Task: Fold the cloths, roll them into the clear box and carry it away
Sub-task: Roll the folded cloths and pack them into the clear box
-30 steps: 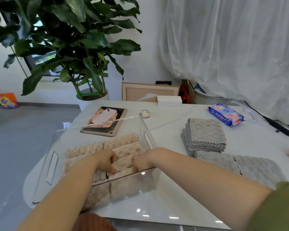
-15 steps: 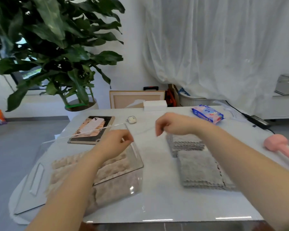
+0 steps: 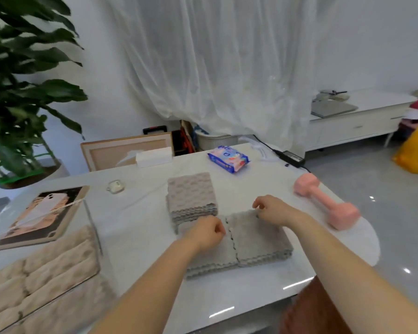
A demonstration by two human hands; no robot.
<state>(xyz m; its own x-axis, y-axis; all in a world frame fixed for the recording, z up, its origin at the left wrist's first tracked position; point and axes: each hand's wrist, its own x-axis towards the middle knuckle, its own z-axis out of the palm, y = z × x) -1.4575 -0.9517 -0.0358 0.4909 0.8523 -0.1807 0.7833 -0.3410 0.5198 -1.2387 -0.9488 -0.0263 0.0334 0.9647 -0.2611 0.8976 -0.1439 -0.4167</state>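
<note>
Left fingers are curling tight, knuckles down on the flat grey cloths, right at the seam between the two side-by-side piles. Whether they are actually pinching fabric: cannot tell, too blurred. Right fingers are curling too, tips sitting at the far edge of the right-hand pile; grip likewise cannot tell.

Left hand is resting on the left pile and right hand is hovering at the far edge of the right pile. Both forearms are coming in from 6 o'clock.

The flat grey cloths are lying at tabletop centre, slightly toward 5 o'clock. A folded grey stack is sitting at 12 o'clock of the left hand, touching the flat piles.

The clear box is sitting at 8 o'clock of the hands, well apart from them and partly out of frame. Beige rolls are lying side by side inside it.

Further out:
- A pink dumbbell is lying at 2 o'clock of the right hand, near the tabletop edge.
- A wipes pack is lying at 12 o'clock.
- A white box is sitting at 11 o'clock on the far edge.
- An earbud case is sitting at 10 o'clock.
- A book is lying behind the clear box, carrying a phone.
- A potted plant is standing off the tabletop at 10 o'clock.
- A white curtain is hanging at 12 o'clock.
</note>
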